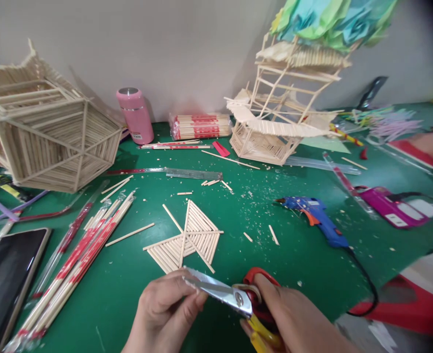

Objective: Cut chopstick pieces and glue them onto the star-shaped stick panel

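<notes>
My right hand (pixel 286 309) is wrapped round the red and yellow handles of the scissors (pixel 226 295). The blades point left, slightly apart, with their tips at my left hand (pixel 168 304). The left thumb and fingers are pinched together; what they hold is too small or hidden to make out. Just beyond the blades, a partly filled stick panel (pixel 202 230) lies flat on the green table (pixel 128 284). Its sticks cross at a centre, with rows of shorter sticks between some of them.
Left are a hexagonal stick structure (pixel 62 142), wrapped sticks (pixel 87 250) and a phone (pixel 14 284). Behind stand a pink bottle (pixel 135 115) and a tiered stick model (pixel 275 113). A blue glue gun (pixel 317 218) with a black cord lies right, near another person's hand (pixel 431 144).
</notes>
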`<state>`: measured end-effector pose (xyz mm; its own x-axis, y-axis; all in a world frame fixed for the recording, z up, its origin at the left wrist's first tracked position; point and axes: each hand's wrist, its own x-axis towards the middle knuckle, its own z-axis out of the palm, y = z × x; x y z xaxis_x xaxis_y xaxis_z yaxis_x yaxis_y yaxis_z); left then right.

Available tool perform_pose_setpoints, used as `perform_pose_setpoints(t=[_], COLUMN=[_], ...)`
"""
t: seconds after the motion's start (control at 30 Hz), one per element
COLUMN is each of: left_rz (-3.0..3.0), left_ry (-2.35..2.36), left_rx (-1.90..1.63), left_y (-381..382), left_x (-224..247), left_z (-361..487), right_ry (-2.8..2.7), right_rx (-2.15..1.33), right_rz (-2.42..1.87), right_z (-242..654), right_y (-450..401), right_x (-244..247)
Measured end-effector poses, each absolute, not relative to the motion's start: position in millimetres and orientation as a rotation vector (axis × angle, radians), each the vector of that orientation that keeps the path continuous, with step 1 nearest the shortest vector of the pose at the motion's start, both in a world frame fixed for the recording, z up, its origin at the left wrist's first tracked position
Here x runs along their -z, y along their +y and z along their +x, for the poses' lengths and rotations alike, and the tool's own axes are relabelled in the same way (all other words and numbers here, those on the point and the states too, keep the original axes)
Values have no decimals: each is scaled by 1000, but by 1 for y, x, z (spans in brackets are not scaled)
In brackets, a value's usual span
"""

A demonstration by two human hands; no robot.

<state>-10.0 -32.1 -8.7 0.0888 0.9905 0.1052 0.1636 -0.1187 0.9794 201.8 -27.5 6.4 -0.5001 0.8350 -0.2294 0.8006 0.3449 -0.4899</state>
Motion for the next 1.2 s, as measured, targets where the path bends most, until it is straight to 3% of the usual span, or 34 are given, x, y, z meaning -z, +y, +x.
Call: perform_pose_setpoints(t=[0.2,0.4,0.8,1.2], left_rz=[1028,802,979,1110], left_ry=[1205,1147,1100,1121], left_rx=[-1125,-1090,-1221,-1235], left_y=[-35,-35,-37,-37], left_x=[22,23,29,28], left_z=[-7,-7,-10,-14], right_ry=[-2255,-2285,-2409,-2354], right_rx=[-1223,-1132,-795,-971], right_rz=[-1577,-1630,-1567,-1539], right_z=[191,193,197,194], right_y=[-6,-7,-13,-16], right_x=[-17,-26,-23,-27])
